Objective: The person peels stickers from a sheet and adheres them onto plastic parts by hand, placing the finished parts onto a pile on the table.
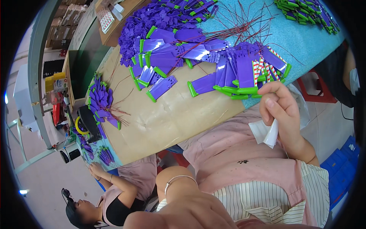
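Note:
My right hand is raised at the right, over the near table edge, its fingers curled round a folded piece of glossy white paper. Very close at the bottom is my left hand, its back showing and a bracelet on the wrist; its fingers are hidden. Just beyond my right hand lies a pile of flat purple plastic pieces with green ends. Some of them carry red-and-white striped strips. Thin dark red wires spread out behind them.
A large heap of purple pieces covers the far table, and more green-ended pieces lie far right. Another bunch sits at the left by a tape dispenser. A co-worker sits at lower left. Blue crates stand right.

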Motion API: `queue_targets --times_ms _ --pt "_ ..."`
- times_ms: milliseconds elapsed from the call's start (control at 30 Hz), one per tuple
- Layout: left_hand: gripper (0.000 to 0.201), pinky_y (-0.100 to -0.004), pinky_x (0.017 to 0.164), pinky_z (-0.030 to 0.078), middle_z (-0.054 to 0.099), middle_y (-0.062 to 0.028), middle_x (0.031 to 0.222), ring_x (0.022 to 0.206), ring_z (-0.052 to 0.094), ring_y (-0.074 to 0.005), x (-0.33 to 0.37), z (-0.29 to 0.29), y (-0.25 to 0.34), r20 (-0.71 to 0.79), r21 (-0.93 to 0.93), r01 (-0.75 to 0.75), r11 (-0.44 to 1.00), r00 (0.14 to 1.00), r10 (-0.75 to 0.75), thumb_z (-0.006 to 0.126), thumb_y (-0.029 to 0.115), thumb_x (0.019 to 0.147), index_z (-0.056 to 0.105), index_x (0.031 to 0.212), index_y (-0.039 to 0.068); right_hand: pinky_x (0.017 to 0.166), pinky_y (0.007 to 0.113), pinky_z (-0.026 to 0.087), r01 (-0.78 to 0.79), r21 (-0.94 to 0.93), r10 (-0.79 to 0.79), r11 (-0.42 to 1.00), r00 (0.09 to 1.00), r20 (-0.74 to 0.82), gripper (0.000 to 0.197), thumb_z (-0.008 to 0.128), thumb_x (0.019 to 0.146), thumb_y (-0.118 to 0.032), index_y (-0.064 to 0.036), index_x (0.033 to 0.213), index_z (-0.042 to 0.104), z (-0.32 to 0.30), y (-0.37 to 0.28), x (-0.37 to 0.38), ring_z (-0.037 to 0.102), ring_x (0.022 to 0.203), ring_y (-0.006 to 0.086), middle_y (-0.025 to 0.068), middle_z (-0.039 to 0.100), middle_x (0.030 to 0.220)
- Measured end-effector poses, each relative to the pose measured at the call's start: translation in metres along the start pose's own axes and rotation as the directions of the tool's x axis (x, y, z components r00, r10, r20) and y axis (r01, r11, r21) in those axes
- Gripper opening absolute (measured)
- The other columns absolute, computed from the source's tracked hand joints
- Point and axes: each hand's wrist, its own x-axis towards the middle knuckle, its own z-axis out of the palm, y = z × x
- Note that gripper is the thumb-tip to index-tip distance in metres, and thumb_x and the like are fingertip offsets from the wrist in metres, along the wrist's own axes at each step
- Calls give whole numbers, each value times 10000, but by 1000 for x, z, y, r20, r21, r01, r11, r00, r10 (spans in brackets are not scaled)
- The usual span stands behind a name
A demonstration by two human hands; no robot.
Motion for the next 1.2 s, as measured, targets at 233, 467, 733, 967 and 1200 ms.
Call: queue_targets --times_ms 233,467,733,967,1200 --pt "303 -233 688 509 632 -109 858 725 572 -209 -5 -8 10 90 152 -16 988 996 2 307 191 951 382 1243 158 480 178 302 -34 1 34 999 994 99 137 416 873 -58 6 980 471 3 4 -3 384 535 43 -7 436 635" --pt "301 -223 673 505 627 -130 843 721 573 -192 -9 15 13 -211 43 -19 999 977 27 301 222 953 384 1238 176 485 178 314 -79 -2 78 997 989 123 116 425 873 -59 4 945 488 12 5 -4 396 543 43 -9 445 648" --pt "281 -202 642 491 628 -113 819 718 570 -170 -11 -11 30 -8 11 137 990 990 -137 392 302 923 429 1187 212 492 176 319 -92 -37 96 995 986 138 110 431 868 -43 8 943 492 17 7 -3 401 557 39 -11 454 667" --pt "313 -190 627 482 628 -100 844 711 553 -155 -14 3 25 -159 161 35 986 987 -9 514 263 869 438 1167 205 483 171 289 -102 -18 103 995 982 156 124 434 874 -55 6 970 484 24 7 -1 363 549 25 -23 440 665" --pt "416 -279 647 469 540 -144 990 808 572 -220 -52 -57 0 -165 399 15 917 985 56 640 280 765 469 1025 5 500 162 260 59 -126 -41 990 989 140 230 426 897 -108 -4 1102 405 40 3 1 336 554 13 -47 422 660"
